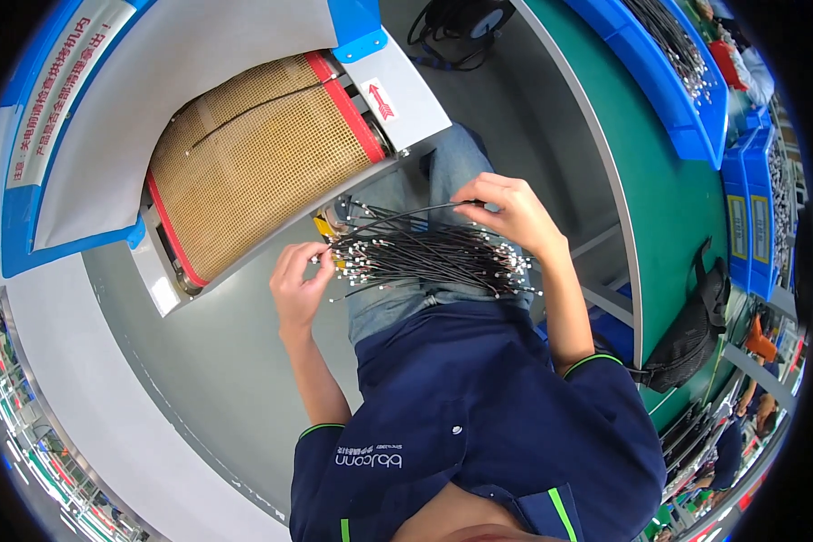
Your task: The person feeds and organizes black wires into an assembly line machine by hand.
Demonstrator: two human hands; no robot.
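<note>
A black cable (397, 215) with small connector ends stretches between my two hands above my lap. My left hand (298, 278) pinches its left end between thumb and fingers. At the other end, my right hand (506, 206) holds it with the fingertips, raised a little higher. Beneath lies a thick pile of similar black cables (434, 257) across my thighs, with white connectors fanning out on both sides. Ahead of my left hand, a single dark cable (262, 106) rests on the tan mesh conveyor belt (253, 172) of a machine.
The machine's white and blue hood (190, 54) covers the belt's far end. To the right runs a green worktable (641, 217) with a blue bin (668, 90) of cables, more blue bins (752, 212) and a black bag (691, 330). Another person (732, 452) is at far right.
</note>
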